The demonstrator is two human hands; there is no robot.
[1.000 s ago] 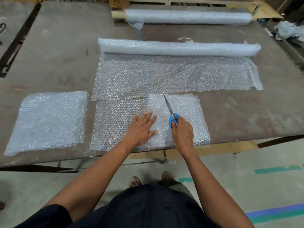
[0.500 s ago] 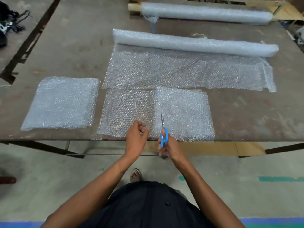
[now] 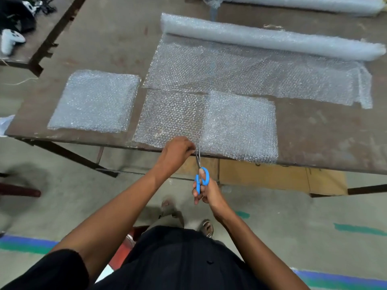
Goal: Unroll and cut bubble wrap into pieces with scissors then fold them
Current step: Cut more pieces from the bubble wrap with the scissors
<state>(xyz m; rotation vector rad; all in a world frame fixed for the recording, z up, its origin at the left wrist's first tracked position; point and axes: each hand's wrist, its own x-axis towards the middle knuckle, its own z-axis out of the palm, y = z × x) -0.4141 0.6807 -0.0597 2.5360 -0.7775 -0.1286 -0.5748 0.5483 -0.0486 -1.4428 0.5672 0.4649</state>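
Left hand [image 3: 178, 150] pinches the clear bubble-wrap sheet [image 3: 169, 118] taut; right hand [image 3: 206, 190], gripping blue-handled scissors [image 3: 200, 171], should cut straight toward twelve o'clock.

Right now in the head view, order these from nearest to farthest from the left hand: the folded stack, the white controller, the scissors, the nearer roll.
1. Scissors, just right of the left hand.
2. Folded stack, to the left on the table.
3. Nearer roll, across the table.
4. White controller, far left.
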